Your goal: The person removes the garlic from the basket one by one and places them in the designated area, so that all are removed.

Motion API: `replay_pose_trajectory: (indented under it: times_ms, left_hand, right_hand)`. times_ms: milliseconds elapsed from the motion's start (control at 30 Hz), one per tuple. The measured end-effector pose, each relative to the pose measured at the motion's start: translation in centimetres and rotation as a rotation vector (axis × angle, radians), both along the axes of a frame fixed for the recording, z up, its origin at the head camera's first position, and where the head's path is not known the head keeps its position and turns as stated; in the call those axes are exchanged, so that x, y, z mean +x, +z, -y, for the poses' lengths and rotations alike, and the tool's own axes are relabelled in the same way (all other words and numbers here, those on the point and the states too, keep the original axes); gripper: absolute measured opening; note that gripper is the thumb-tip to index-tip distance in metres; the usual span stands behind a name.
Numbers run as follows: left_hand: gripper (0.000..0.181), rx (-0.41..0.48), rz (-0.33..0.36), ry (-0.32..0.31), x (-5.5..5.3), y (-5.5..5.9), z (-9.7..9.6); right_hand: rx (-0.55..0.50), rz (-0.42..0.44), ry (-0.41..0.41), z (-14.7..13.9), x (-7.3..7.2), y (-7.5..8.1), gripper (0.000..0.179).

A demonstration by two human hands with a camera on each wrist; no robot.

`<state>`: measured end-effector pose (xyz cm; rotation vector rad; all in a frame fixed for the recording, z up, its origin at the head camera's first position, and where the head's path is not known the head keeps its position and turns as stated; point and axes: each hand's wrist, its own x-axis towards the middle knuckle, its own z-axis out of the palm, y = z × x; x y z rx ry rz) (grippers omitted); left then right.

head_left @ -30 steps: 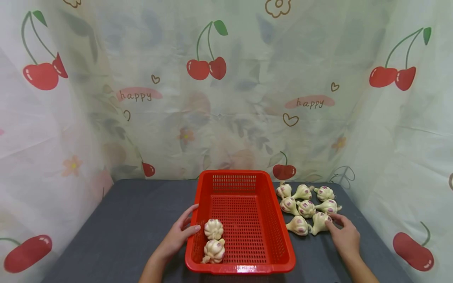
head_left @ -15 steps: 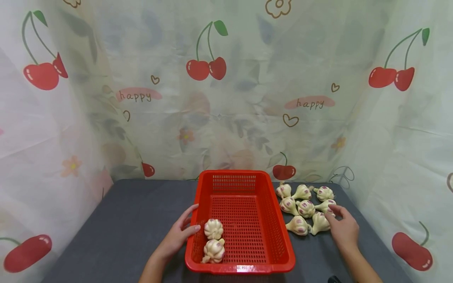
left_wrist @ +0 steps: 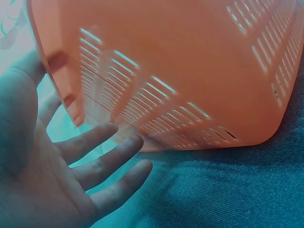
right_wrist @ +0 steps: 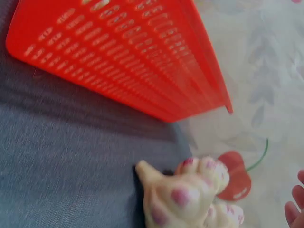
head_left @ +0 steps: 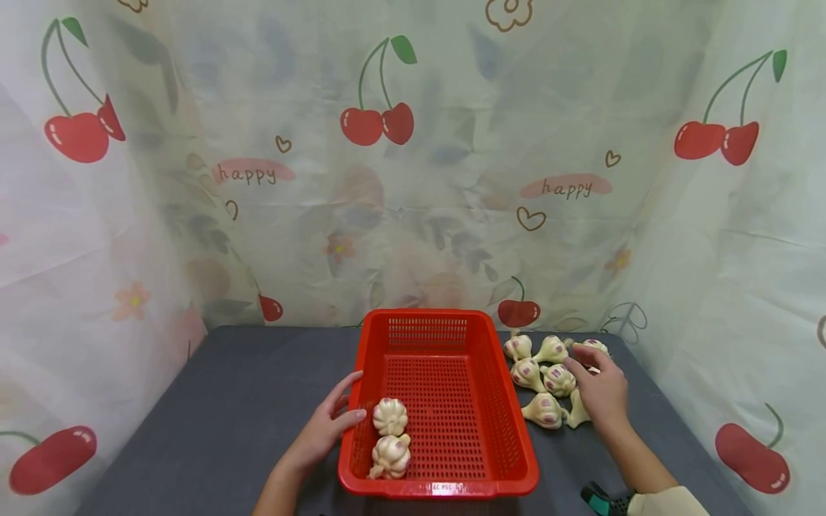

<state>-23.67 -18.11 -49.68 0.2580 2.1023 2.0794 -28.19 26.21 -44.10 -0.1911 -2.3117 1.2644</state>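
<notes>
My left hand rests on the left rim of a red perforated plastic basket, thumb and index finger over the edge. In the left wrist view three other fingers spread loosely outside the slotted wall. Two garlic bulbs, one behind the other, lie inside at the front left. Right of the basket, my right hand hovers over a cluster of garlic bulbs, thumb and index finger apart, partly hiding the bulbs beneath. The right wrist view catches only its fingertips, beside garlic bulbs.
A dark grey cloth covers the table. Patterned curtains close in the back and both sides. A dark and teal strap sits by the right sleeve.
My right hand has moved away from the front right bulb, left and farther back over the cluster. The left hand and basket have stayed put.
</notes>
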Motion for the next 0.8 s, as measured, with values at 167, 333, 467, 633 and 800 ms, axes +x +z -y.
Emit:
replay_pose_trajectory:
  times_ms: [167, 333, 467, 633, 800]
  left_hand:
    - [0.065, -0.016, -0.001, 0.001, -0.1, -0.1, 0.0]
    - [0.064, 0.002, -0.005, -0.003, 0.0, 0.1, 0.0]
    - [0.065, 0.008, -0.001, -0.003, 0.1, 0.2, -0.1]
    - [0.065, 0.010, 0.005, 0.002, 0.1, 0.3, 0.0]
    - [0.065, 0.009, 0.002, -0.005, 0.1, 0.2, -0.1]
  right_hand:
    - [-0.030, -0.029, 0.094, 1.5, -0.5, 0.9, 0.030]
    - [-0.070, -0.008, 0.180, 3.0, -0.3, 1.8, 0.030]
    - [-0.086, 0.012, 0.249, 4.1, -0.4, 2.5, 0.033]
    - [-0.102, 0.009, 0.336, 5.3, -0.8, 3.1, 0.039]
    - [-0.166, 0.016, 0.394, 6.7, -0.8, 3.8, 0.038]
